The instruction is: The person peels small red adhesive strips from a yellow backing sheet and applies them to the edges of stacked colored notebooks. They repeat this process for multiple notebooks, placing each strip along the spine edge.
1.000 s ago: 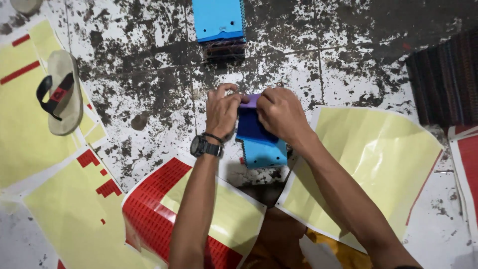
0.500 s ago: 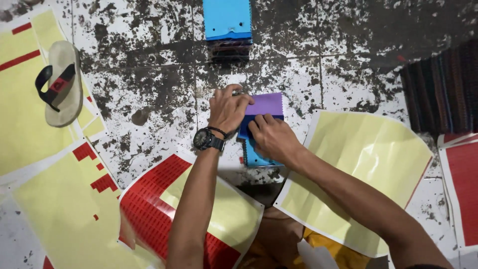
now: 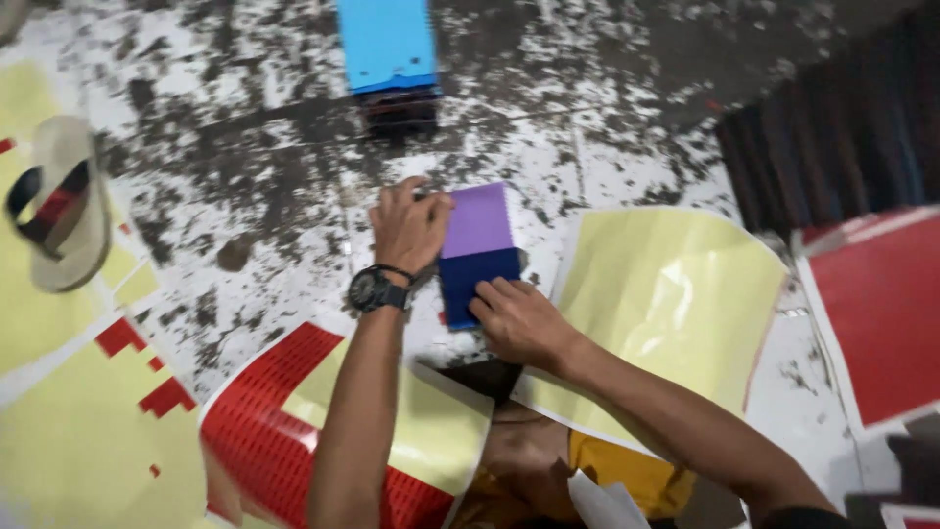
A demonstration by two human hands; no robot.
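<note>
**Both hands on the purple/blue block, pressing it flat on the floor**

Left hand point(image 3: 409, 227): fingers curled over the left edge of the block point(image 3: 477, 253), palm down, partly wrapped round the side. Looks like a hold-down, not a lift. Wristwatch point(image 3: 373, 289) on that arm.

Right hand point(image 3: 519, 318): fingertips flat on the near, dark-blue end of the block, fingers mostly closed, nothing pinched between them. Pressing or smoothing, by the look of it.

The block lies on the speckled floor point(image 3: 245, 196), just in front of the knees, purple face up top, dark blue below. Can't tell whether that's one piece or a sheet over a stack.

Step, my read: applying or aligning a covering on the block. Next move would need the left hand to keep it from sliding while the right works the edge evenly.

Around it: yellow backing sheet point(image 3: 676, 294) just right, touching or nearly. Red sticker sheet point(image 3: 264, 402) under the left forearm. Light-blue stack point(image 3: 385, 44) farther ahead, well apart. Sandal point(image 3: 64, 206) far left.
</note>
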